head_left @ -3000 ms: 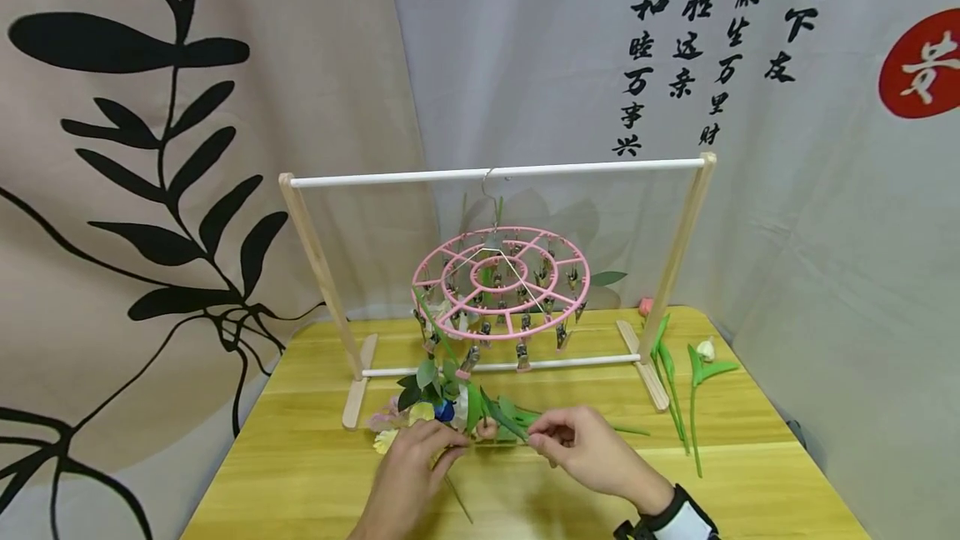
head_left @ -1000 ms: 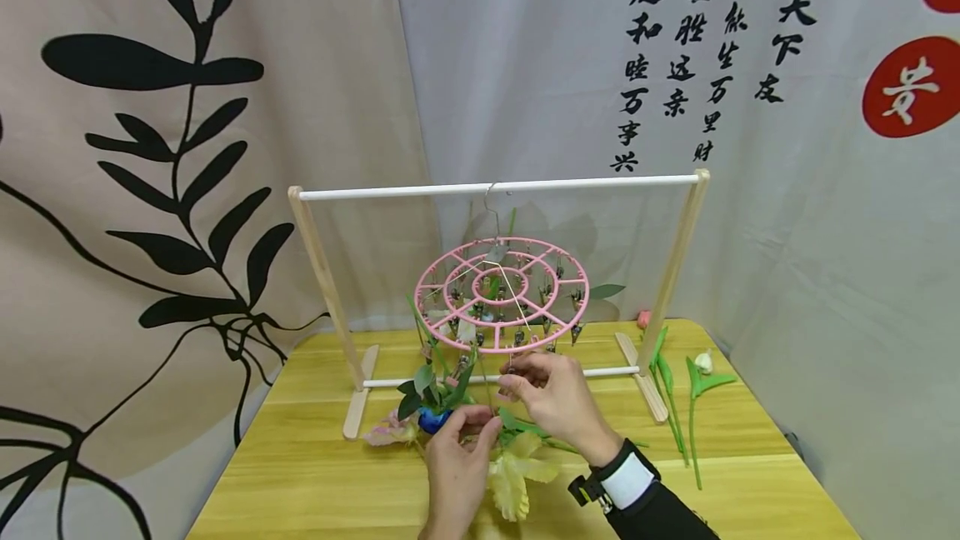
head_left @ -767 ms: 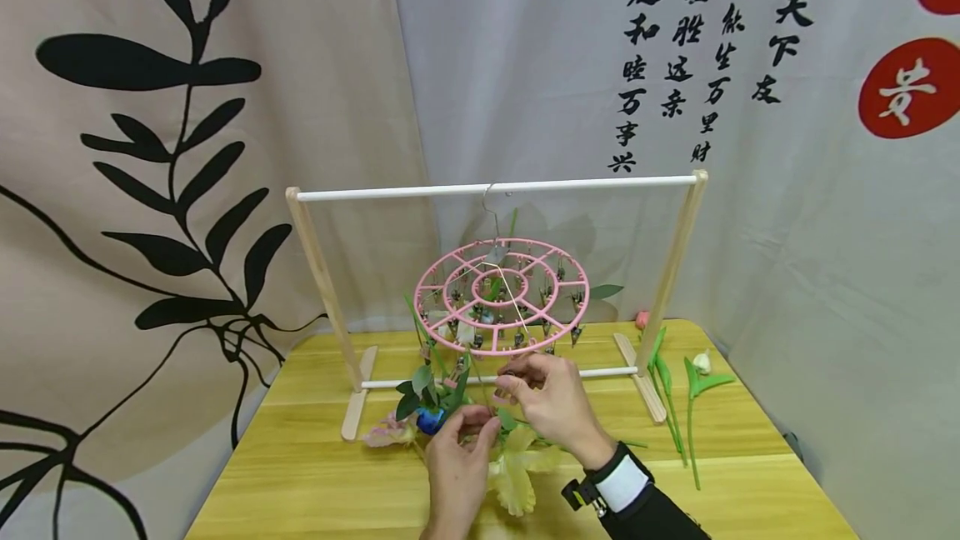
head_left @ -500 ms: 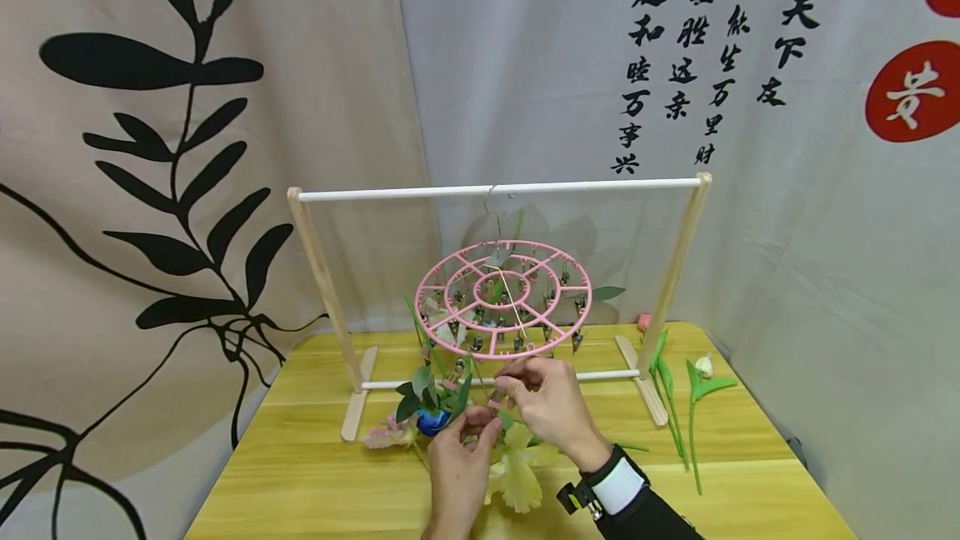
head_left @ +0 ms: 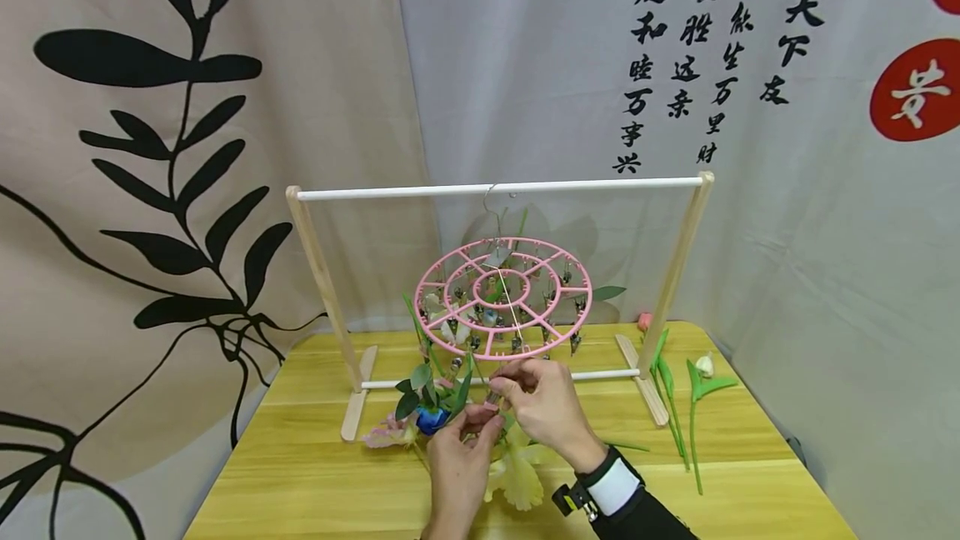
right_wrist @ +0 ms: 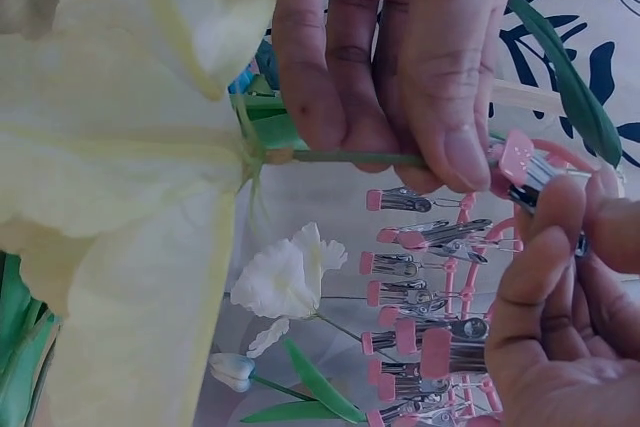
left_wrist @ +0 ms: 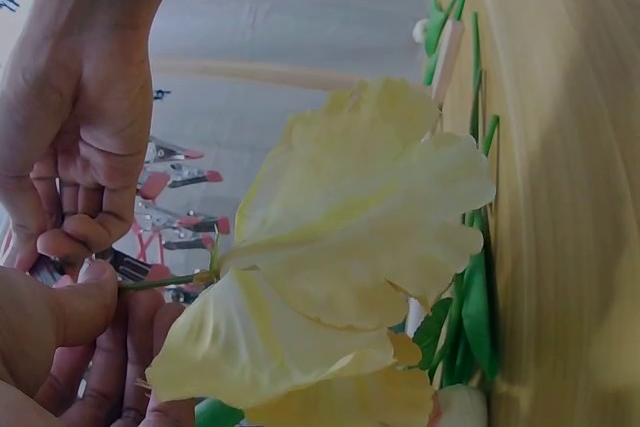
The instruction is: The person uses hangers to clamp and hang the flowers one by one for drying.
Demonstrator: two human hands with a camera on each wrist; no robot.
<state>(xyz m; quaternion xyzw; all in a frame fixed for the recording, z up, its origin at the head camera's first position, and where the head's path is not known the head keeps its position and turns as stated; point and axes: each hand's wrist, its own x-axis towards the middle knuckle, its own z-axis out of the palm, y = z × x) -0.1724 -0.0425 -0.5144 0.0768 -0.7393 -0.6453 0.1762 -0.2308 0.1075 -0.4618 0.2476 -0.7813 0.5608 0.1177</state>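
Yellow wood tabletop [head_left: 300, 482]; above its near part, yellow flower [head_left: 516, 473], stem [right_wrist: 365, 158] pinched in left hand [head_left: 460, 457]; right hand [head_left: 549, 408] pinches metal clip [right_wrist: 518, 161] below pink hanger's [head_left: 502, 357] near edge. Step, presumably: clipping stem; clip's bite unseen. Next move calls for seating stem, then releasing clip.

Pale cloth [head_left: 525, 65] — 4 black columns [head_left: 640, 67], tops cut: "庭和睦万事兴", "睦胜远亲", "气能生万里财", "交天下友"; red disc [head_left: 915, 91] — white "贵".

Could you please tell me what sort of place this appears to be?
Probably an indoor craft or filming corner: a yellow wood-grain table stands before a beige, leaf-printed fabric drape, and a pink round clip hanger hangs from a white-barred wooden rack.
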